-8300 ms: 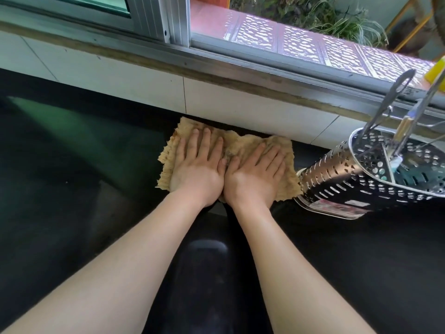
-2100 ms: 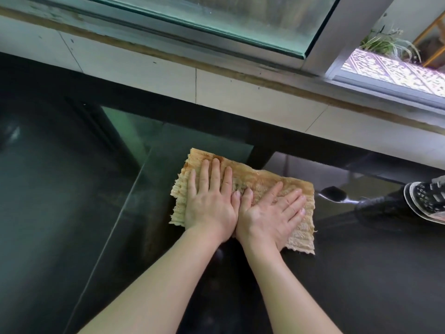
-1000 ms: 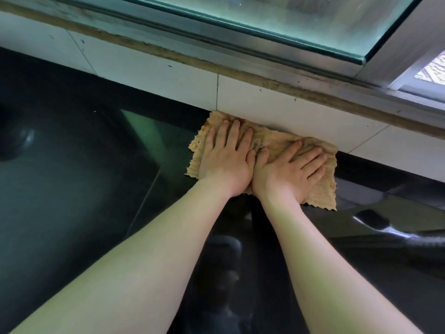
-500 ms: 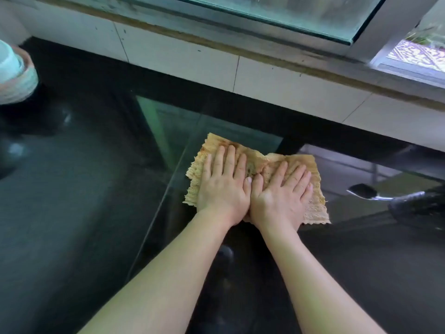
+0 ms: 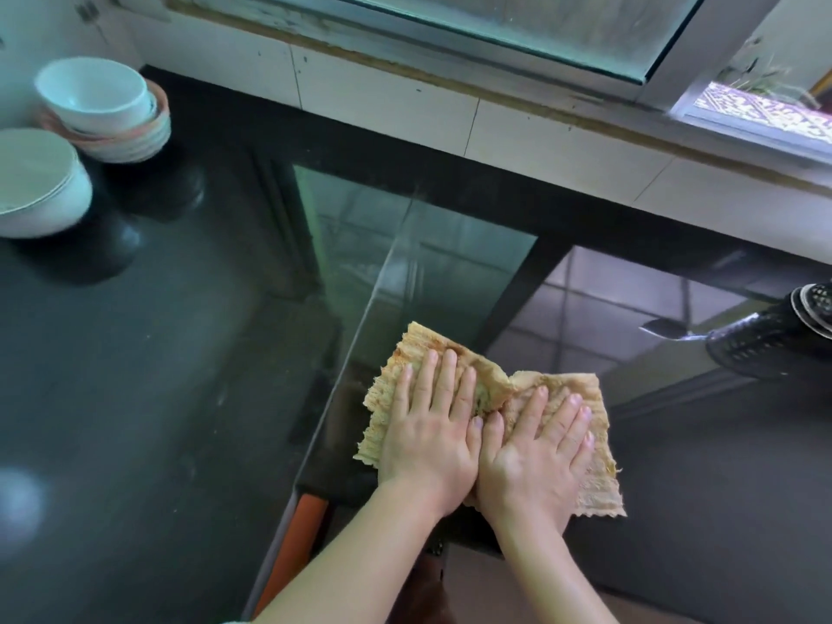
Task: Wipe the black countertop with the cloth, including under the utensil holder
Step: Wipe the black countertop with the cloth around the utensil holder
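Note:
A tan, frayed cloth (image 5: 601, 475) lies flat on the glossy black countertop (image 5: 148, 398), near its front edge. My left hand (image 5: 432, 425) and my right hand (image 5: 535, 452) press on it side by side, fingers straight and spread, thumbs touching. The perforated metal utensil holder (image 5: 815, 304) shows only as a sliver at the right edge, with its dark reflection in the counter below it. It stands well to the right of the cloth.
Stacked white bowls (image 5: 97, 101) and a stack of white plates (image 5: 36, 182) stand at the far left of the counter. A white tiled backsplash (image 5: 382, 96) and a window frame run along the back. The counter's front edge is just below my wrists.
Both hands have slid the cloth from near the backsplash toward me, to the front of the counter. The view has swung left, so the bowls show and the holder is nearly out of sight.

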